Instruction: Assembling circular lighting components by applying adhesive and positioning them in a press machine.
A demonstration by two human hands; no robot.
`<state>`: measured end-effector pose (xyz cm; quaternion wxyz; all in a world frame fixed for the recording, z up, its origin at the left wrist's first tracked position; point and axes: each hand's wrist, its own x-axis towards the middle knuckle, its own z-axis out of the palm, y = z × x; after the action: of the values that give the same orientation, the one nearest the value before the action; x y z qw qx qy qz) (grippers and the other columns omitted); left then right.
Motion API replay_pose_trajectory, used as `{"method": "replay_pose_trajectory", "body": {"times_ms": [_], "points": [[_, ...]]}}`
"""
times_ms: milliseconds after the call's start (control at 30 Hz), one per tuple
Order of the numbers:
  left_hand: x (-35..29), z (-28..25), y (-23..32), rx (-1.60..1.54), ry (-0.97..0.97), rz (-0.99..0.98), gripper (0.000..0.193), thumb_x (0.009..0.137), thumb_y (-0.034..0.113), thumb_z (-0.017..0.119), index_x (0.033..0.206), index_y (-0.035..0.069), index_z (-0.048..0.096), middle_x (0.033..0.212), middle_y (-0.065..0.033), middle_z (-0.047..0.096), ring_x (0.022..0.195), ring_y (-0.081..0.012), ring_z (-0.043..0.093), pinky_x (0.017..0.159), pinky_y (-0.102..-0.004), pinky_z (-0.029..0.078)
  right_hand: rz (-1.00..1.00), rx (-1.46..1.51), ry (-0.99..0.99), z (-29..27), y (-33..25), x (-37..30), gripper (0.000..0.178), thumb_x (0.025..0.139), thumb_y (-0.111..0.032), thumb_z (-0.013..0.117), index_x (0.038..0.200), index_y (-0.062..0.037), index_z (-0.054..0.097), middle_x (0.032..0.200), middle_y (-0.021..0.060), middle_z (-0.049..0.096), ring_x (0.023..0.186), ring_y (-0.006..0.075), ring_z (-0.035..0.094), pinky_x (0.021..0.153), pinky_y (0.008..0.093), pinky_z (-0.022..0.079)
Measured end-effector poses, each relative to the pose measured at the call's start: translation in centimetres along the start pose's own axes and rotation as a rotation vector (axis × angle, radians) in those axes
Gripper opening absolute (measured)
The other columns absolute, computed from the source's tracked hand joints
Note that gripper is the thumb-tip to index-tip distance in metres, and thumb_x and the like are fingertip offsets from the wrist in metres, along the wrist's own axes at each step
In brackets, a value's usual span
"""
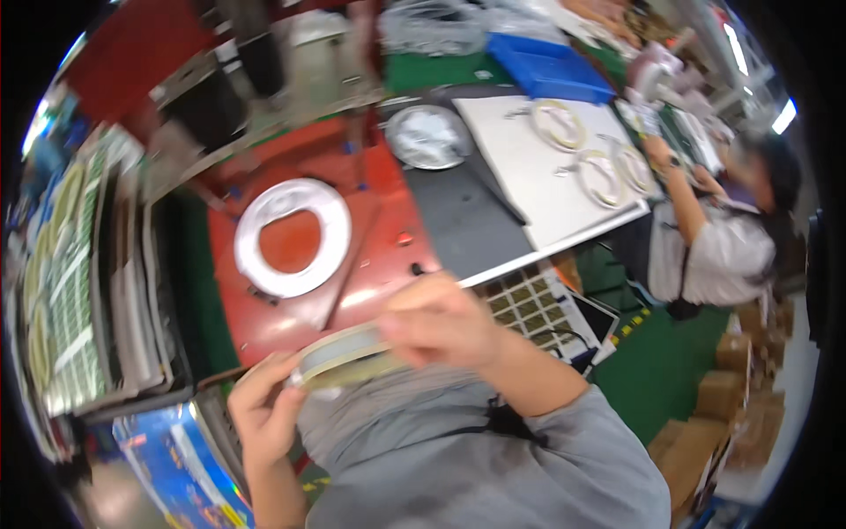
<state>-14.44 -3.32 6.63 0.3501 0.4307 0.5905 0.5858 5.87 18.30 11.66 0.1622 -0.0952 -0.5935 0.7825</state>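
Observation:
Between my two hands, just in front of my torso, is a round ring-shaped part (345, 353) with a cream rim and a grey band, seen partly edge-on. My left hand (264, 410) grips its left end between thumb and fingers. On its right end my right hand (445, 324) has its fingers closed and covers that part of it. Beyond my hands, a flat white ring (337, 242) with a large opening lies on the red metal bed (388, 251) of a machine.
A round metal dish (430, 137) with silvery contents sits on a dark mat. Several cream rings (602, 181) lie on a white board near a blue tray (551, 66). A co-worker (727, 256) is at right, cardboard boxes (718, 397) below. Upright panels (123, 291) stand at left.

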Motion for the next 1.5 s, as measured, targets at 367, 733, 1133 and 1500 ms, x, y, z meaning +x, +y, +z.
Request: {"method": "replay_pose_trajectory", "body": {"times_ms": [367, 733, 1133, 1500], "points": [[3.2, 2.4, 1.7, 0.188, -0.012, 0.248, 0.038, 0.087, -0.002, 0.078, 0.124, -0.006, 0.072, 0.115, -0.0190, 0.077, 0.099, -0.0287, 0.074, 0.090, -0.0336, 0.056, -0.041, 0.179, 0.106, -1.5, 0.8, -0.9, 0.055, 0.111, -0.033, 0.051, 0.064, -0.0053, 0.050, 0.050, 0.0006, 0.043, 0.043, 0.0070, 0.031, 0.043, 0.0288, 0.021], [3.6, 3.0, 0.4, -0.103, -0.099, 0.043, 0.041, 0.084, -0.007, 0.082, 0.124, -0.008, 0.070, 0.117, -0.0195, 0.076, 0.107, -0.0227, 0.074, 0.092, -0.0337, 0.058, -0.052, 0.376, -0.034, -3.3, 1.6, -0.5, 0.070, 0.117, -0.049, 0.025, 0.072, -0.0050, 0.056, 0.057, 0.0032, 0.051, 0.048, 0.0121, 0.044, 0.050, 0.0292, 0.036], [2.7, 2.4, -1.5, -0.231, 0.013, -0.035, 0.041, 0.096, -0.013, 0.066, 0.136, -0.007, 0.062, 0.121, -0.0224, 0.074, 0.115, -0.0274, 0.072, 0.099, -0.0373, 0.058, -0.080, -1.412, 0.868, -17.2, 3.6, -2.5, 0.033, 0.095, -0.018, 0.076, 0.120, 0.0014, 0.067, 0.108, 0.0179, 0.068, 0.100, 0.0324, 0.066, 0.091, 0.0419, 0.053], [2.8, 2.5, -1.6, -0.309, 0.025, -0.078, 0.037, 0.096, -0.009, 0.069, 0.133, -0.009, 0.063, 0.120, -0.0208, 0.075, 0.113, -0.0250, 0.072, 0.099, -0.0364, 0.058, -0.036, -1.281, 1.011, -17.0, 1.3, 0.2, 0.019, 0.098, -0.016, 0.073, 0.105, 0.0007, 0.071, 0.095, 0.0177, 0.074, 0.087, 0.0345, 0.071, 0.078, 0.0416, 0.055]]}}
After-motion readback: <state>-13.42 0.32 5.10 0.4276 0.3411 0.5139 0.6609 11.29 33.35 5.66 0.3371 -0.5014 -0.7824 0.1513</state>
